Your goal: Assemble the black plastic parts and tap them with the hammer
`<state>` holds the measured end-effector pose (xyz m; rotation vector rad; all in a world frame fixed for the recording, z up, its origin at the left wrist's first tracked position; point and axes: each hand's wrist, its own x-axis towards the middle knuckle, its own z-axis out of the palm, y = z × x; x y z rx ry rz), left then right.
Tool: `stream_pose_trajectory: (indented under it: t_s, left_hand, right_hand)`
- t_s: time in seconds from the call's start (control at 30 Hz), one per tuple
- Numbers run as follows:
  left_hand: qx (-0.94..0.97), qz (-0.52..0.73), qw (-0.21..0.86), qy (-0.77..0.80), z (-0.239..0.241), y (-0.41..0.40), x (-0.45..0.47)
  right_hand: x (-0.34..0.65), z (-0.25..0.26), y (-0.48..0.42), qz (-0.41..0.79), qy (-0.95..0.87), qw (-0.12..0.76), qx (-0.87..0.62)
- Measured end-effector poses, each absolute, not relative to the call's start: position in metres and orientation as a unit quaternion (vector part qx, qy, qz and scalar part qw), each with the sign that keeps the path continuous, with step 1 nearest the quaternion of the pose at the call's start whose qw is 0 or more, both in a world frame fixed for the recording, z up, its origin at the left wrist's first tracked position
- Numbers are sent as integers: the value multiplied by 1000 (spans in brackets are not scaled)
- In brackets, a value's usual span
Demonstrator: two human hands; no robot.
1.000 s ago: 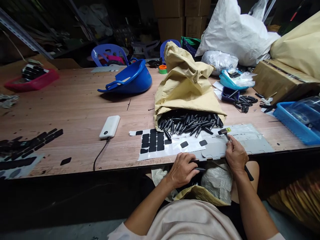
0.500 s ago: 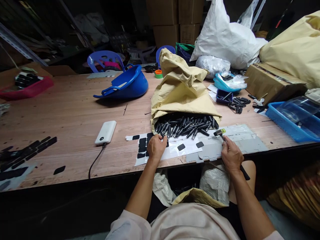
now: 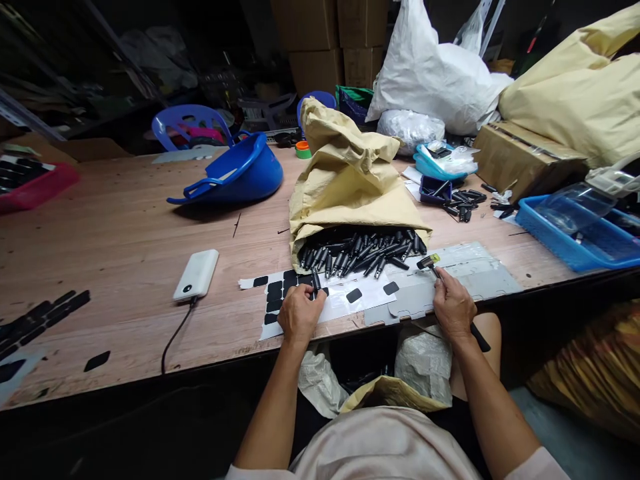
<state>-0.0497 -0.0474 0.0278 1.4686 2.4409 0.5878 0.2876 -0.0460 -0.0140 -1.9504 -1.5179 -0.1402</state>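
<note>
My left hand pinches a small black cylindrical piece, which stands up from the fingertips above the white sheet. Black rounded patches lie in rows on that sheet, and a few sit apart on its right part. Closed around the handle of a small hammer is my right hand; the hammer's head hovers over or rests on the grey board, I cannot tell which. Just beyond my left hand, many black pieces spill from the mouth of a tan sack.
A white power bank with a cable lies at left, beyond it a tipped blue basin. To the right stand a blue basket, a cardboard box and a small dark bin. An open bag hangs at my lap.
My left hand has drawn back slightly from the pile, and a black piece now shows in its fingers. The hammer stays in my right hand. The whole view has shifted a little.
</note>
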Motion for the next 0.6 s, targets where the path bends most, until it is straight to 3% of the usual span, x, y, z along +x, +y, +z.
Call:
stream_pose_trajectory:
  t_s: [0.13,0.3,0.47,0.6]
  left_hand:
    - [483,214,118,841,29,-44,-51]
    - [497,323,80,801,33,-55,-53]
    - [663,338,191,640,27,-57,-15]
    - [709,296,227,599,17,-41,10]
  right_hand:
    - [287,-15,-46,-56,-576,336,-743]
    - [287,-13,-46,-48,-577,328,-746]
    - [286,-11,-47,-50,-565,329,-755]
    - [286,-10,-47,-53,-572,332,-748]
